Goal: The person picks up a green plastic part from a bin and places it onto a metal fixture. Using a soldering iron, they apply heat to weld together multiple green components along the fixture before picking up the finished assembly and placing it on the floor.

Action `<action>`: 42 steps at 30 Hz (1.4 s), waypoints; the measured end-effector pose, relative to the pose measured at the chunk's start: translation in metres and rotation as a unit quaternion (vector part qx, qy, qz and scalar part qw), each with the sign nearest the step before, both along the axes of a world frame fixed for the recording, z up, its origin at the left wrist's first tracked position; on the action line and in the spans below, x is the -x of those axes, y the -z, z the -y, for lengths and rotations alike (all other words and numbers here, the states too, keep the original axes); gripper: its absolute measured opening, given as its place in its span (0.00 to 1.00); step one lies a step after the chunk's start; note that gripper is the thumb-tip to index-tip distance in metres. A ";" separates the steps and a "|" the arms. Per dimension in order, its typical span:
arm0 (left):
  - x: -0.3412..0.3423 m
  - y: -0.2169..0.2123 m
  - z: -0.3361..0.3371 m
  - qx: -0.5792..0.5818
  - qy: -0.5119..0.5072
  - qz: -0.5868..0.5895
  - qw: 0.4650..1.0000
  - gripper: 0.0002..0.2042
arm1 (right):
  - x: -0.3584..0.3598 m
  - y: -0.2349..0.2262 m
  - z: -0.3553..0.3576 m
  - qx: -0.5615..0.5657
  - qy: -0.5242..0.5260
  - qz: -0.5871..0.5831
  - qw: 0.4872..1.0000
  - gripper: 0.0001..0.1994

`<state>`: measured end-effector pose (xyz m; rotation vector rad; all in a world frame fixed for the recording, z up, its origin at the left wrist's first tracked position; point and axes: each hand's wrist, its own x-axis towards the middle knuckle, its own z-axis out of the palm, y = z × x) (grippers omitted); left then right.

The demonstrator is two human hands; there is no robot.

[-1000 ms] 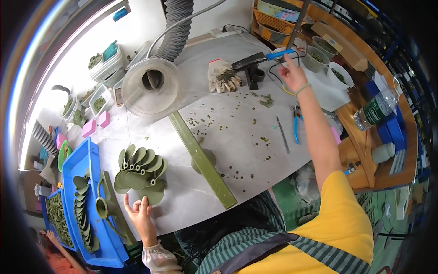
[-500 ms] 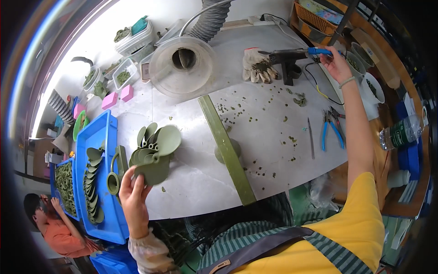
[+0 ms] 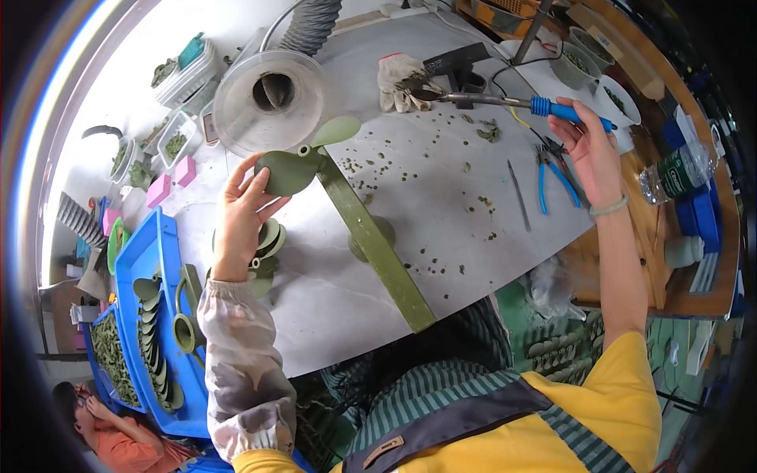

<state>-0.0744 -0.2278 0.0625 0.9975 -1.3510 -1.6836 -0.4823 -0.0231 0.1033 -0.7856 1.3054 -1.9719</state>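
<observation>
My left hand (image 3: 240,217) pinches a dark green, wax-like piece with a rounded blade (image 3: 288,175) and a small ring-shaped hub, raised over the table. A second, lighter green blade spreads from the hub. More such green pieces (image 3: 266,272) lie below it, partly hidden by my wrist and sleeve. In my right hand (image 3: 591,150) is a soldering iron (image 3: 516,102) by its blue handle, its darkened tip pointing left beside a stained work glove (image 3: 394,75). Between my hands a long green bar (image 3: 382,256) lies across the table, over a round green disc (image 3: 357,245).
A clear funnel hood (image 3: 236,110) on a grey hose stands at the back. Blue-handled pliers (image 3: 544,185) and a thin pointed tool (image 3: 518,195) lie at right among green crumbs. A blue tray (image 3: 193,394) of green pieces sits left; a person in orange (image 3: 130,441) is beyond.
My left hand has lifted a green piece away from the pile, up and to the right. The soldering iron has come off its black stand and moved down, its tip now exposed.
</observation>
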 end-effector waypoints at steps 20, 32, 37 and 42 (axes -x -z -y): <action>-0.007 0.007 0.038 0.038 0.015 0.019 0.999 0.14 | -0.131 0.013 -0.036 -0.017 -0.018 -0.075 0.997 0.13; -0.003 0.003 0.034 0.027 0.002 0.008 1.000 0.09 | -0.172 0.031 0.002 0.013 -0.031 -0.048 0.998 0.11; -0.007 0.003 0.039 0.024 0.012 0.022 0.999 0.12 | -0.178 0.037 0.012 0.026 -0.022 -0.025 0.999 0.10; -0.005 0.003 0.038 0.009 0.012 0.018 1.000 0.12 | -0.183 0.043 0.016 0.036 -0.010 -0.010 0.999 0.10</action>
